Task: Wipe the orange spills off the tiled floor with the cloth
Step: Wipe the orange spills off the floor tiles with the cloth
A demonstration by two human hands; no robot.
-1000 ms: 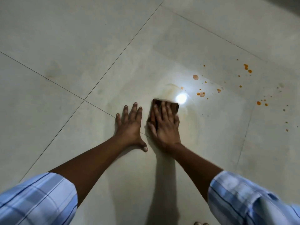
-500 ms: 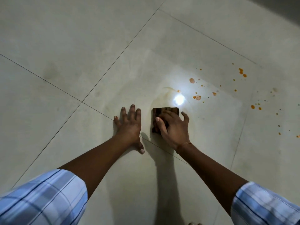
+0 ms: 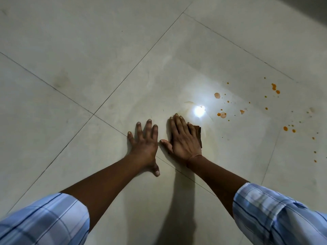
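Our blue checked sleeves (image 3: 44,220) are closest. Past them our left hand (image 3: 144,144) lies flat on the tiled floor (image 3: 106,68), fingers spread wide, holding nothing. Just beside it our right hand (image 3: 183,140) presses flat on the cloth (image 3: 198,135), fingers straight and close together. The cloth is small and dark brown, mostly hidden under that hand. We think it is soft, light and floppy, so pushing down on its top works best. Farther right sit the orange spills (image 3: 222,114), little dots and blobs, not touching the cloth.
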